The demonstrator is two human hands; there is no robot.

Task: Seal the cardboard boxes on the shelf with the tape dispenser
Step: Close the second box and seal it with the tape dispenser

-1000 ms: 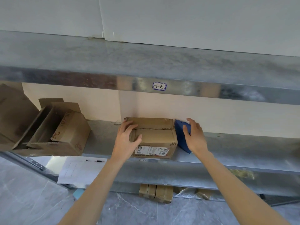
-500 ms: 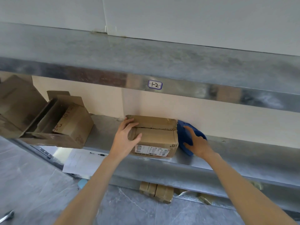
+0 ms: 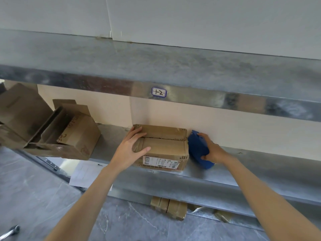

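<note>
A small cardboard box [image 3: 166, 146] with a shipping label on its front sits on the metal shelf [image 3: 260, 167], its two top flaps folded shut with a seam between them. My left hand [image 3: 129, 150] rests flat on the box's left top corner, fingers spread. A blue tape dispenser [image 3: 198, 148] stands on the shelf against the box's right side. My right hand [image 3: 212, 150] wraps around the dispenser from the right, thumb low and fingers over its top.
Open cardboard boxes [image 3: 52, 129] lie tipped at the shelf's left end. The upper shelf [image 3: 156, 66] carries a label reading 1-2 [image 3: 159, 92]. More boxes [image 3: 169, 208] sit under the lowest shelf; a paper sheet [image 3: 85, 174] hangs below. Grey tiled floor in front.
My right hand went from lying flat on the dispenser to closing around it. My left hand stayed on the box. The view has shifted slightly left.
</note>
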